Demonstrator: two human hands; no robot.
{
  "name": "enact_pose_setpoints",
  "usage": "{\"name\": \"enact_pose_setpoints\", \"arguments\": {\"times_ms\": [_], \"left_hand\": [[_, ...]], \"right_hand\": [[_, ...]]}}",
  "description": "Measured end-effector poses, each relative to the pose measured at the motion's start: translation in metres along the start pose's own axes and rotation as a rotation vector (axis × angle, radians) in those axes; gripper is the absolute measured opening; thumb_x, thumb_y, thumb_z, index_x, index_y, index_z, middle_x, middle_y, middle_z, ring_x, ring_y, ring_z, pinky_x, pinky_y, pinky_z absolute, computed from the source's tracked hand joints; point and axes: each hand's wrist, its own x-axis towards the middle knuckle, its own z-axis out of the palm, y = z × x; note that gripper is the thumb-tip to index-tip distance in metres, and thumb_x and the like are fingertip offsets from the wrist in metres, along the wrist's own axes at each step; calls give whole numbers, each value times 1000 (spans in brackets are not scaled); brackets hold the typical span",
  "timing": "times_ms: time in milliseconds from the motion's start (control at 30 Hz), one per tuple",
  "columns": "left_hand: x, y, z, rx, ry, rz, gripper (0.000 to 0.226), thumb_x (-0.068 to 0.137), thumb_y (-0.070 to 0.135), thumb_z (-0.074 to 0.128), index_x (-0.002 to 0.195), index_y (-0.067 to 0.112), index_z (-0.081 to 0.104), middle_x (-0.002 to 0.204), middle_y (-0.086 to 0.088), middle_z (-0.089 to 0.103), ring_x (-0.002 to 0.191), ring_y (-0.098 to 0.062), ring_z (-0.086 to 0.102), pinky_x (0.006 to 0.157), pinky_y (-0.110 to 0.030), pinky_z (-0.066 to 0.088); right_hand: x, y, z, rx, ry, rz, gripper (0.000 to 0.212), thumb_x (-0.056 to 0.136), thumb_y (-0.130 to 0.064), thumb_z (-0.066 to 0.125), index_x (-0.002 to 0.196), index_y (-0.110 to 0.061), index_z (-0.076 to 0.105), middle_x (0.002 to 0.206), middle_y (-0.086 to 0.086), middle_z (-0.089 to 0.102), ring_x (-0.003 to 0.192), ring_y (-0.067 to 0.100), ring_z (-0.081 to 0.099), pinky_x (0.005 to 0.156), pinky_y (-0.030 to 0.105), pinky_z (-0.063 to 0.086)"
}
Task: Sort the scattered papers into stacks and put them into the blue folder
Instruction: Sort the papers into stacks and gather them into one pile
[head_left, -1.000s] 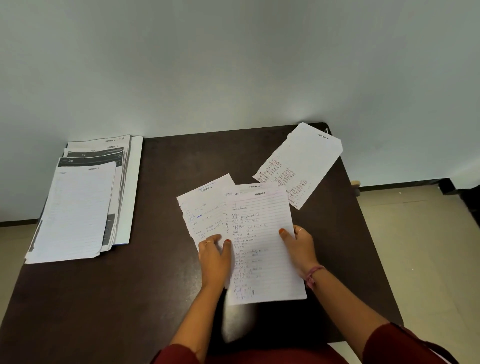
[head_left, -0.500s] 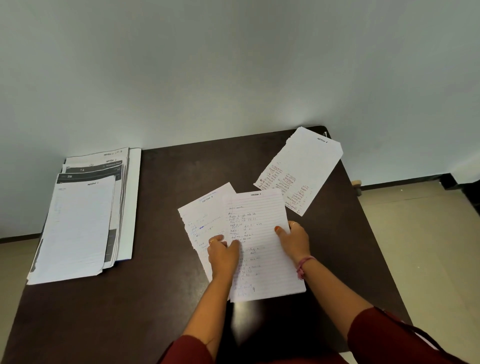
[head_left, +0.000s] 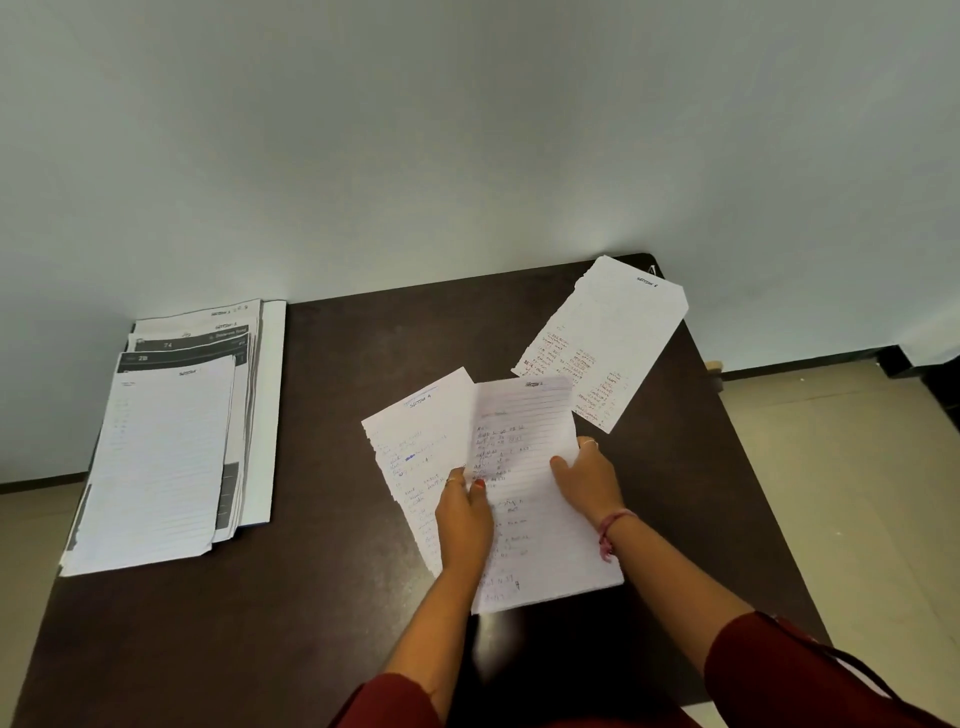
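Two handwritten sheets lie overlapped at the table's middle. The lined top sheet (head_left: 524, 447) is lifting at its left edge, where my left hand (head_left: 464, 512) pinches it between thumb and fingers. My right hand (head_left: 587, 480) grips the same sheet's right edge. Under it, skewed to the left, lies a second handwritten sheet (head_left: 415, 441). A third sheet (head_left: 610, 332) rests at the far right corner. On the left sits a stack of papers (head_left: 156, 457) on what looks like an opened folder (head_left: 267, 415), whose colour I cannot make out.
The dark table (head_left: 260, 597) stands against a pale wall. Its right edge drops to a tiled floor (head_left: 857, 493). A small object (head_left: 716, 366) sits on the floor by the table's right side.
Both hands have slid farther up the top sheet. Its left edge has curled up off the sheet beneath. The view has tilted a little.
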Motion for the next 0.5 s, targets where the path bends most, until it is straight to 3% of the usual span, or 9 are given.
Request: {"name": "enact_pose_setpoints", "arguments": {"times_ms": [100,200,267,333,400,500], "left_hand": [[-7,-3,-5,-53,51,-2,13,102,14,41,110,14,50,108,-2,61,103,-23,59,84,-32,47],[-12,-10,-19,-183,111,-66,8,102,13,41,107,16,46,101,6,58,100,-17,56,87,-33,43],[-13,-20,-31,-231,141,-123,7,102,15,42,98,14,48,94,-4,61,87,-24,58,80,-43,48],[-14,-30,-43,-252,160,-167,10,101,18,43,99,14,52,92,-8,60,74,-20,55,68,-45,51],[-16,-40,-52,-258,189,-185,11,101,18,43,103,12,53,95,-5,63,73,-15,55,59,-33,47],[-23,-50,-61,-277,189,-206,13,101,15,45,109,11,54,104,-2,64,84,-13,60,67,-26,46]], "right_hand": [[-5,5,4,-13,73,-69,36,90,-31,61,118,-12,49,118,6,53,100,20,56,81,35,52],[-17,11,5,-24,137,-138,50,88,-41,62,129,-16,48,120,0,51,110,17,52,95,42,47],[-26,14,6,102,27,-136,47,90,-36,62,130,-15,48,112,0,59,104,15,57,87,30,49],[-35,15,11,162,-108,-96,38,92,-26,61,126,-12,52,100,-4,63,92,9,60,74,16,46],[-40,18,22,121,-135,-93,32,92,-20,62,122,-10,58,92,-8,63,85,6,60,69,11,43],[-47,16,35,90,-114,-96,25,92,-17,62,116,-10,61,91,-7,61,85,8,59,67,8,41]]}}
